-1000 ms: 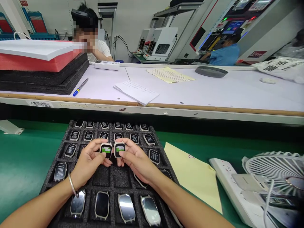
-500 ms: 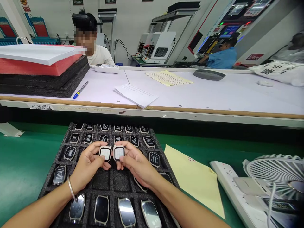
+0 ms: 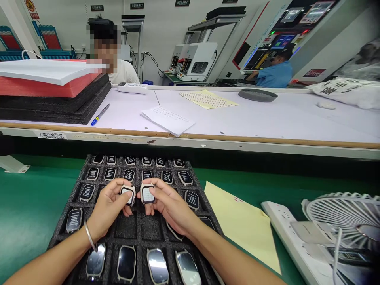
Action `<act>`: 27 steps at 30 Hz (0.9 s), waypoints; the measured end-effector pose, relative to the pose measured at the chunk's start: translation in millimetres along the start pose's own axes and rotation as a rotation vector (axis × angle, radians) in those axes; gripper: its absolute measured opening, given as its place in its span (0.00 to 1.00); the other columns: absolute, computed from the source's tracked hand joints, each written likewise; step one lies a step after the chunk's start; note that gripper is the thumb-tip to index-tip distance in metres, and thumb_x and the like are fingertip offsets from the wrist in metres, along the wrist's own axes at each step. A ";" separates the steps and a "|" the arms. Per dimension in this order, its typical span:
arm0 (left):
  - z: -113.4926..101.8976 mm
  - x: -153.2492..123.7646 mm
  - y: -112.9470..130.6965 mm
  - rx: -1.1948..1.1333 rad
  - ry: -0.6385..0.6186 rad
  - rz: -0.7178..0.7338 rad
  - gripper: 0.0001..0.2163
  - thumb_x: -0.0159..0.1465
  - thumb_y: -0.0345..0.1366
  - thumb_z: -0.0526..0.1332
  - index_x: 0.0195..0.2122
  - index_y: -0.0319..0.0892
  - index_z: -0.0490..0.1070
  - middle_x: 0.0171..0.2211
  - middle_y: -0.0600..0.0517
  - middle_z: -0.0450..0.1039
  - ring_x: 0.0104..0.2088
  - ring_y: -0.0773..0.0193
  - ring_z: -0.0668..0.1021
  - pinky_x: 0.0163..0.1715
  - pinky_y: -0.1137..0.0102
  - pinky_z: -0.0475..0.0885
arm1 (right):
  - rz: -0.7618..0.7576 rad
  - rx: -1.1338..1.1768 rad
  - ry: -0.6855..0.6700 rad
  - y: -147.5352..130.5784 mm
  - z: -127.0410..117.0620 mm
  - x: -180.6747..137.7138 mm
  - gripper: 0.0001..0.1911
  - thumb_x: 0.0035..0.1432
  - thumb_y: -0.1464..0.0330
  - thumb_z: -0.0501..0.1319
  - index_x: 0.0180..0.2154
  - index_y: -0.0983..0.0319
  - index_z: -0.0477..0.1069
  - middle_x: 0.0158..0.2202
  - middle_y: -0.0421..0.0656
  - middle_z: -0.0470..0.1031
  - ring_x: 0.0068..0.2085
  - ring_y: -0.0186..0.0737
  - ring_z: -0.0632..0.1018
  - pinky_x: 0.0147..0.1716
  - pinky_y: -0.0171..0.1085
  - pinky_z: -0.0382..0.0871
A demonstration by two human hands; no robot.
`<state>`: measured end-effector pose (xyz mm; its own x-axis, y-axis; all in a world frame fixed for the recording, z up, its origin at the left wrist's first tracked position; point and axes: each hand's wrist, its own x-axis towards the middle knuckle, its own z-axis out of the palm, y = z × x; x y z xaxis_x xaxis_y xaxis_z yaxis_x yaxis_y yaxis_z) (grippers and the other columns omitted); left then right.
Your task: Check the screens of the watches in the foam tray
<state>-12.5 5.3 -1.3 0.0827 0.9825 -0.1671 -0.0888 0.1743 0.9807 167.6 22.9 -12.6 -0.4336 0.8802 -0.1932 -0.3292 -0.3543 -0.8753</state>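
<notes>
My left hand (image 3: 110, 202) grips a smartwatch case (image 3: 128, 195) without a strap, its thumb lying on the lit white screen. In my right hand (image 3: 168, 201) is a second smartwatch case (image 3: 147, 194), its screen showing a white grid, with the thumb at the screen's right edge. Both are held side by side, a small gap apart, above a black foam tray (image 3: 126, 226). Several more watch cases sit in the tray's compartments; those in the far rows show text, while the near ones, such as a dark watch (image 3: 126, 263), have blank screens. My hands hide some middle compartments.
Right of the tray lie a yellow sheet (image 3: 240, 225), a white power strip (image 3: 285, 225) and a fan (image 3: 341, 217). A raised white shelf (image 3: 267, 122) beyond carries papers (image 3: 168, 120), a pen (image 3: 100, 114) and stacked foam (image 3: 59, 107). Two people sit farther back.
My left hand has drawn its watch slightly left and tilted it, with the thumb farther over the screen. The gap between the two watches is wider.
</notes>
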 end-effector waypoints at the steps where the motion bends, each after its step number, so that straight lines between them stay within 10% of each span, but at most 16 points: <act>1: -0.1 0.1 -0.5 0.001 0.005 0.001 0.16 0.56 0.45 0.67 0.39 0.42 0.67 0.29 0.55 0.74 0.18 0.70 0.74 0.19 0.74 0.69 | -0.002 0.001 0.000 0.1 0.0 0.1 0.17 0.57 0.58 0.65 0.44 0.59 0.69 0.34 0.42 0.78 0.24 0.32 0.73 0.27 0.34 0.61; 27: -1.7 1.2 -2.6 0.020 0.016 0.027 0.17 0.56 0.40 0.67 0.44 0.41 0.66 0.33 0.54 0.74 0.21 0.72 0.75 0.22 0.74 0.71 | -0.041 0.024 -0.027 4.0 -1.0 2.6 0.17 0.56 0.66 0.64 0.48 0.60 0.68 0.35 0.41 0.76 0.27 0.34 0.78 0.30 0.35 0.69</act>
<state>-13.8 6.1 -4.2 0.0652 0.9877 -0.1424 -0.0713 0.1470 0.9866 166.0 24.1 -17.1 -0.4419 0.8853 -0.1448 -0.3672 -0.3258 -0.8712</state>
